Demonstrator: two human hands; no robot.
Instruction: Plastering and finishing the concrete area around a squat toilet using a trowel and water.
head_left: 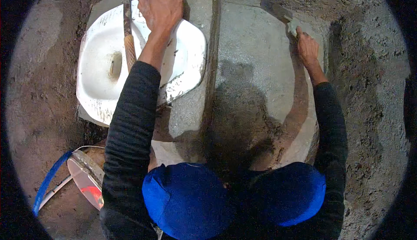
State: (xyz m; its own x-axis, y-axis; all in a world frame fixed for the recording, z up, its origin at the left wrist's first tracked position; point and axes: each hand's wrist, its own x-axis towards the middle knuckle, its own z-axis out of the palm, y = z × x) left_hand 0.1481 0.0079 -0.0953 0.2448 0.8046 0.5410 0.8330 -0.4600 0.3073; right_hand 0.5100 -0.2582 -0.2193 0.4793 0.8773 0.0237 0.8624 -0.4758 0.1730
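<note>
A white squat toilet pan, speckled with dark dirt, is set in grey cement at the upper left. Over its far side reaches my left hand, fingers apart and bent, with the fingertips near the cement at its far edge; I cannot tell whether they press on it. Beside that hand, a long thin piece with a tan textured section runs across the pan, partly hidden by my forearm. My right hand grips the pale handle of a trowel, its dark blade at the far right corner of the smooth wet cement.
A raised cement edge divides the pan's surround from the lower slab. A tipped white bucket with something red inside lies at the lower left, beside a blue strap. My blue-clad knees are close below. Rough wall rises right.
</note>
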